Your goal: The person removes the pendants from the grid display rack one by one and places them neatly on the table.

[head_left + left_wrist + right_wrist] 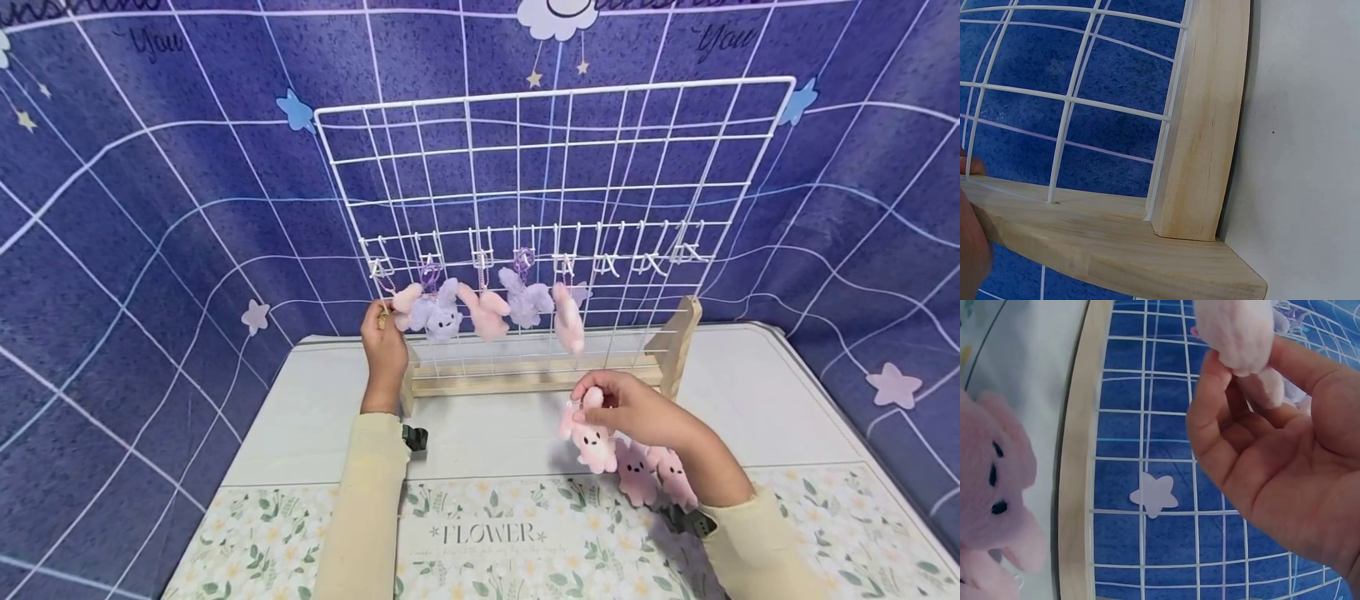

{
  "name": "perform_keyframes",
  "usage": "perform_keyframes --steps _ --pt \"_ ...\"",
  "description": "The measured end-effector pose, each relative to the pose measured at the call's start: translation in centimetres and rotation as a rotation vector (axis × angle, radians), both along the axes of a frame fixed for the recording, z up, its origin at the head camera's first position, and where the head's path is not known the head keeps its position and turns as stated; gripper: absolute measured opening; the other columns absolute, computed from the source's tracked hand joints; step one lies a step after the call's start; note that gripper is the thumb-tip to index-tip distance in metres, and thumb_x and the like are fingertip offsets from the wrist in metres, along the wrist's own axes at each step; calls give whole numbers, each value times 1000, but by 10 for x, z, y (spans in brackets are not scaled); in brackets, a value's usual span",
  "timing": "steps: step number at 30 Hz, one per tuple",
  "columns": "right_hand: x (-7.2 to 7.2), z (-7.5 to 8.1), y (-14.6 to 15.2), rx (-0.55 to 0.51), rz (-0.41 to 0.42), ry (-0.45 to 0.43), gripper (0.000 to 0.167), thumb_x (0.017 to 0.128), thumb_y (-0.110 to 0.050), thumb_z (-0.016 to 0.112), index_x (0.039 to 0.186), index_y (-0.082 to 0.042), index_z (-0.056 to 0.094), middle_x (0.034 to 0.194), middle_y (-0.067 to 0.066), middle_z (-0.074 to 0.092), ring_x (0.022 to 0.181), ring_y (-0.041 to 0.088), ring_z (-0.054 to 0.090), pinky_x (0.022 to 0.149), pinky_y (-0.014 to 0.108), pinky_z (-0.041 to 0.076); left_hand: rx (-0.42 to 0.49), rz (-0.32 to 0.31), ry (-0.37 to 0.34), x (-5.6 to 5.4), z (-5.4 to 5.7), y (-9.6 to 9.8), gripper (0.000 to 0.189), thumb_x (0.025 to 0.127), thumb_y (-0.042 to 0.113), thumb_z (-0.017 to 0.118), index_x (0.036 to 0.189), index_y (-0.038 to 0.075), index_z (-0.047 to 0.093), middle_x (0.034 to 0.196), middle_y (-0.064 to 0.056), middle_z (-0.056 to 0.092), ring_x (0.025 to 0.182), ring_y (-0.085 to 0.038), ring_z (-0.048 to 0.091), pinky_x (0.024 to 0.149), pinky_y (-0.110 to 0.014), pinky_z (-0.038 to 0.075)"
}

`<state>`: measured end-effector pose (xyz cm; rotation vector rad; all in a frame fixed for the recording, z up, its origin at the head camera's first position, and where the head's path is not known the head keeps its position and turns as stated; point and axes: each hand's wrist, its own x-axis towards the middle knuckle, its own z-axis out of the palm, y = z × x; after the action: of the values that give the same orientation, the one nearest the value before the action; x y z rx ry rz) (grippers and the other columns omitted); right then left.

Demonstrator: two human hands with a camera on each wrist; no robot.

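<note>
In the head view my right hand (637, 408) pinches a pink plush bunny keychain (595, 446) above the table, its face towards the camera. The right wrist view shows that plush (1235, 331) between thumb and fingers. Two more pink plush bunnies (636, 473) are on the table just below the right wrist. My left hand (384, 342) grips the left wooden upright of the display stand; in the left wrist view a fingertip and part of the hand lie on either side of the wood (1072, 231). Pink and lilac plush keychains (486, 312) hang in a row from the white wire grid (570, 150).
White hooks (648, 262) continue along the grid right of the last hanging pink plush. A wooden bar (495, 383) and right upright (682, 342) support the grid. The table has a white back part and a floral mat (480, 575). A blue patterned curtain (187, 275) surrounds it.
</note>
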<state>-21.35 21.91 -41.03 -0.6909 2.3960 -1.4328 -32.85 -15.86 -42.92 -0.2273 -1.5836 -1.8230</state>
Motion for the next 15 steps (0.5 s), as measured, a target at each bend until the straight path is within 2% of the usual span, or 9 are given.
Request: perform_keyframes --steps 5,10,15 --pt "-1 -6 2 34 32 -1 20 98 -9 70 116 -1 65 82 1 57 68 7 54 60 24 50 3 -10 -5 1 1 0 29 94 -11 47 90 11 64 90 4 59 80 -2 56 71 -14 47" --pt "-1 -5 3 69 65 16 22 96 -6 70 117 0 66 81 1 56 68 6 50 60 22 46 7 -2 -3 2 3 1 33 94 -11 46 89 16 64 92 4 61 82 -1 58 73 -14 49" --pt "-1 -6 4 92 108 -5 24 96 -4 69 119 2 65 91 6 62 70 6 52 62 22 47 6 -2 0 3 4 2 34 94 -11 46 89 17 64 91 5 60 81 -1 57 73 -14 49"
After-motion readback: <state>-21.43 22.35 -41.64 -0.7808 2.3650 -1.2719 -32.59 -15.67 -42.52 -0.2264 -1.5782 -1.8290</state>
